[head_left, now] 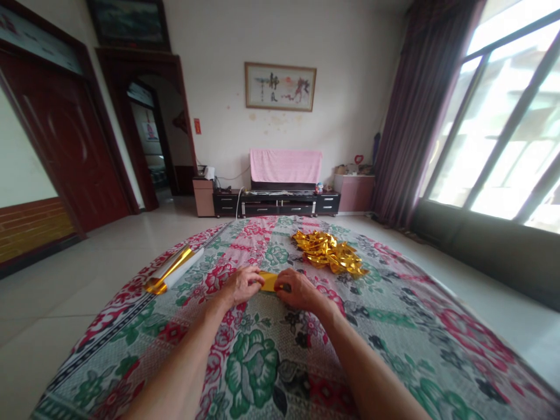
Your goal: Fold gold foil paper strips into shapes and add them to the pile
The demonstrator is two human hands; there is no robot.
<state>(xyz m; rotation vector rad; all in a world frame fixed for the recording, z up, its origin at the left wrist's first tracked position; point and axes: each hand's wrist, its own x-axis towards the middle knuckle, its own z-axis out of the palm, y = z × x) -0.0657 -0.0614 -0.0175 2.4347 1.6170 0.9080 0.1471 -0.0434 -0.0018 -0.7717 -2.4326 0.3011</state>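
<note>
A small piece of gold foil paper [268, 282] lies flat between my hands over the floral cloth. At its left end my left hand [243, 284] grips the paper, thumb and fingers pinched together. The other end is in the curled fingers of my right hand [297, 289]. Just beyond my right hand sits a heap of folded, shiny gold foil pieces [328, 252]. To the left lies a loosely rolled stack of gold foil sheets [175, 270], pale on its outer side.
The round table wears a floral tablecloth [251, 367] in green, red and grey. Beyond it, a low black TV cabinet [280, 204] stands by the wall, with a pink cloth [286, 165] above. Purple curtains [409, 116] hang by the window at right; a red door [65, 128] is at left.
</note>
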